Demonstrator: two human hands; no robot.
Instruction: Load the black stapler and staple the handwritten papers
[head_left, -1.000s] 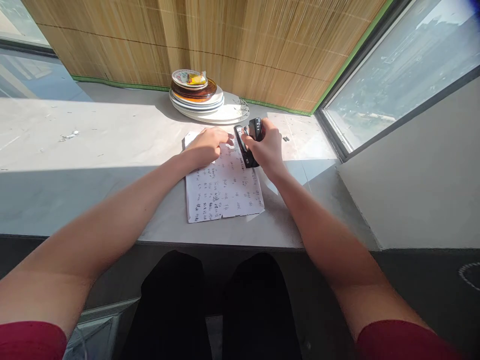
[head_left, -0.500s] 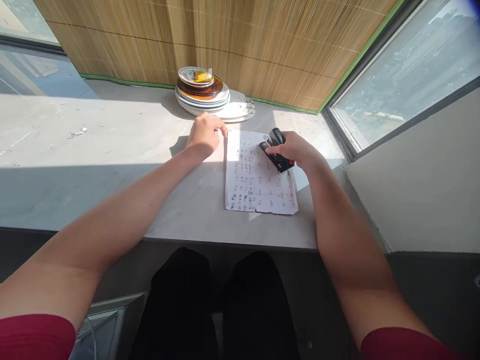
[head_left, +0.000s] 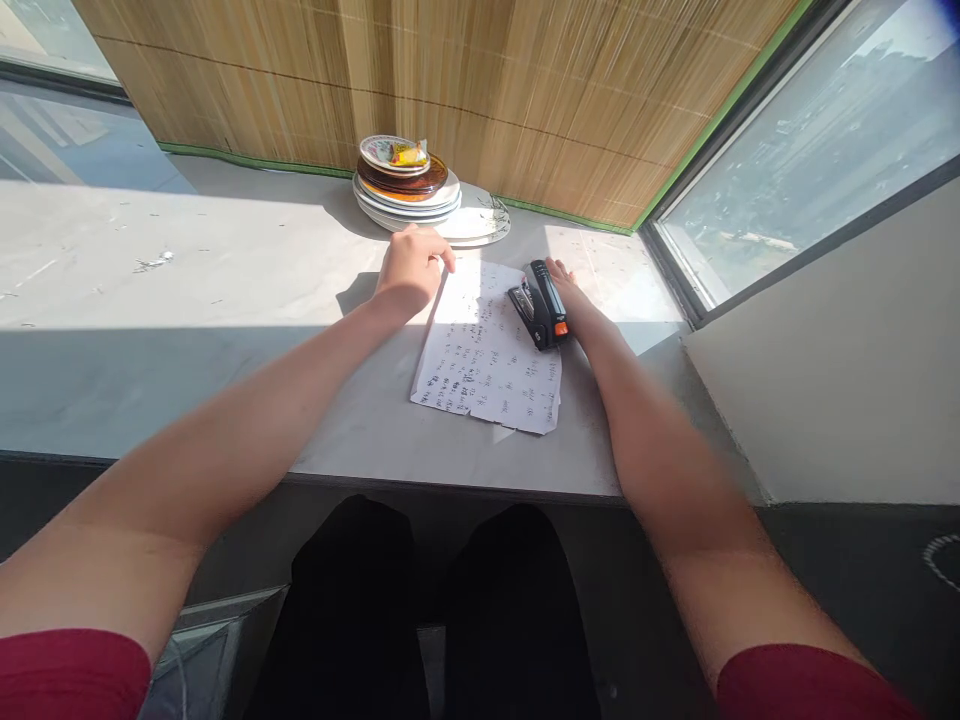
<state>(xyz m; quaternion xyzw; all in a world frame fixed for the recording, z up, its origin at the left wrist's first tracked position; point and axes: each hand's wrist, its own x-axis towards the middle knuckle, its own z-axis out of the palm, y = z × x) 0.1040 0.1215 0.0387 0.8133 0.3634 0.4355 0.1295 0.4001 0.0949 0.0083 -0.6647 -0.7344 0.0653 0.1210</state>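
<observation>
A handwritten sheet of paper (head_left: 491, 370) lies slanted on the pale ledge. My left hand (head_left: 411, 268) is closed at its far left corner, fingertips on the paper. On the sheet's right part stands a black stapler (head_left: 541, 305) with an orange tip at its near end; its jaws are apart. Just right of the stapler, my right hand (head_left: 571, 288) is partly hidden behind it. Its fingertips show past the far end, stretched out and no longer wrapped round the stapler.
Behind my left hand stands a stack of plates (head_left: 409, 200) with a small yellow packet (head_left: 409, 154) on top. A bamboo blind (head_left: 450, 80) hangs behind the ledge (head_left: 225, 390). Paper scraps (head_left: 155, 261) lie at the left. A window frame (head_left: 686, 270) and wall bound the right.
The sheet has turned, its near edge swinging left. The stapler has turned more upright and shifted slightly left. My right hand has loosened from around it and moved to its right side.
</observation>
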